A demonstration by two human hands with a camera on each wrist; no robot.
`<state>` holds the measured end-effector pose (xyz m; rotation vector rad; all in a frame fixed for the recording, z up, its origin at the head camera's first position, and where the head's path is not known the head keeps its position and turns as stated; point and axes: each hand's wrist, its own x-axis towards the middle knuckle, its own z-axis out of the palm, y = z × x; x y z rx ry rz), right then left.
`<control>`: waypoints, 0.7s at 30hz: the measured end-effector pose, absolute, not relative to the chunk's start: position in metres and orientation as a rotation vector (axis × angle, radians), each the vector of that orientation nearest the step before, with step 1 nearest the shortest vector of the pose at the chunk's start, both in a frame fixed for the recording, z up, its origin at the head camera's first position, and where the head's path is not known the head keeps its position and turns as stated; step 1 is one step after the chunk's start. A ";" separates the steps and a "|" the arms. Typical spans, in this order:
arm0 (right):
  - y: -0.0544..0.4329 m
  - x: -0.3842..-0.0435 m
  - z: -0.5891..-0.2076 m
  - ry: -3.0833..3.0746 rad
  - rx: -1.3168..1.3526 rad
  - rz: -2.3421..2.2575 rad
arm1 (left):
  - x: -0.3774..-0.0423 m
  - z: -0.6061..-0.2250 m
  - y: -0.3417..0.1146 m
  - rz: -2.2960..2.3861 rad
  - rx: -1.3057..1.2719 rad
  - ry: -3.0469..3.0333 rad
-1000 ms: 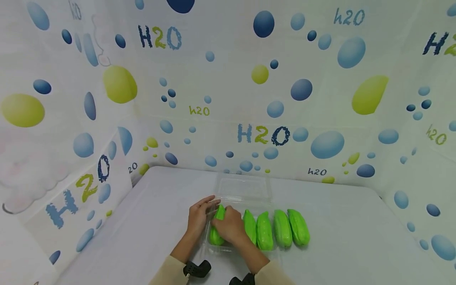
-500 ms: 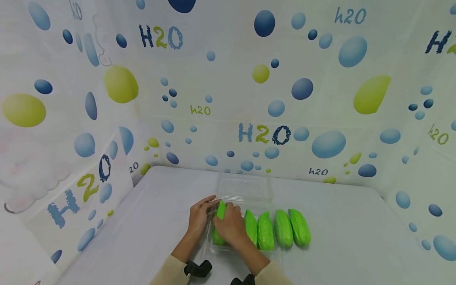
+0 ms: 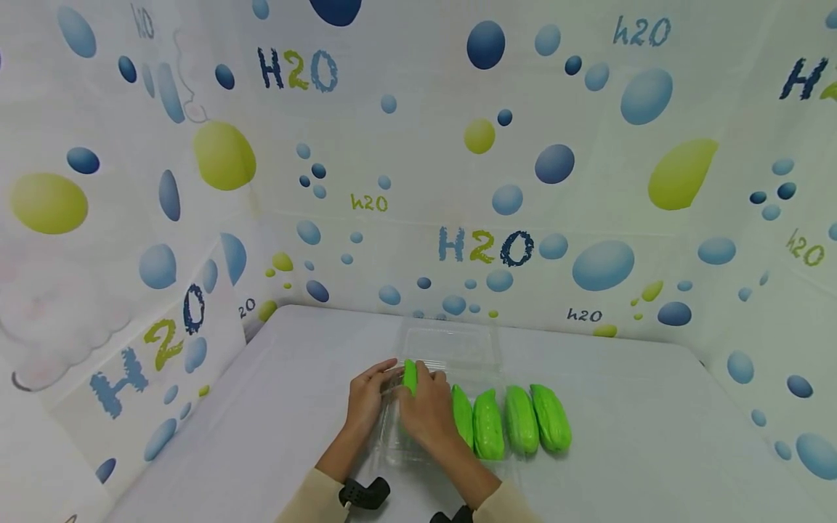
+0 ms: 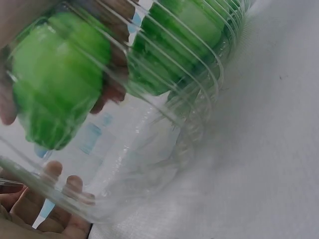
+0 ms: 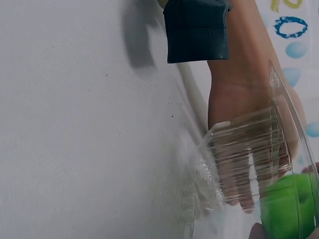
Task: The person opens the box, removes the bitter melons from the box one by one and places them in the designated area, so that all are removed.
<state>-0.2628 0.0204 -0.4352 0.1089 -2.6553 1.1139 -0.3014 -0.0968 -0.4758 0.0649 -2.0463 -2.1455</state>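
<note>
Beige sleeves [image 3: 314, 497]: As two arms reach in from the bottom edge, each ends in one sleeve, with one black wrist device [image 3: 364, 493] apiece, two in all
Right hand [image 3: 428, 407]: curled round one ridged green gourd [image 3: 410, 376], over the left part of a clear plastic clamshell box [image 3: 399, 447]; the gourd's far tip pokes out above the fingers
Left hand [image 3: 366, 392]: apart from the right hand, touching the box's left end, fingers fairly straight along the wall; no gourd in its grasp
Slip risk: the held gourd looks smooth and shiny, so a loose grip could let it slide or drop crooked
Box risk: the plastic seems thin and light; a gourd pushed hard against the wall could bend it, or shift the box if the left hand eased off
Gourd count: five in sight, one in the right hand, two side by side in the box [image 3: 489, 425], two just right of it on the table [image 3: 521, 420]; the right hand may hide more
Lid [image 3: 451, 345]: one, folded open beyond the box
White table [image 3: 615, 407]: one, under everything
Backdrop [image 3: 405, 131]: white, printed with blue and lime bubbles and H2O lettering, too many to count reliably
</note>
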 end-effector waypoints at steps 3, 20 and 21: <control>0.023 -0.262 -0.434 -2.646 0.105 1.110 | -0.301 -0.476 -0.096 -2.222 0.036 -1.985; 0.040 -0.262 -0.434 -2.687 0.096 1.033 | -0.300 -0.476 -0.097 -2.336 -0.017 -1.917; 0.041 -0.262 -0.433 -2.679 0.103 1.034 | -0.300 -0.476 -0.097 -2.345 -0.008 -1.910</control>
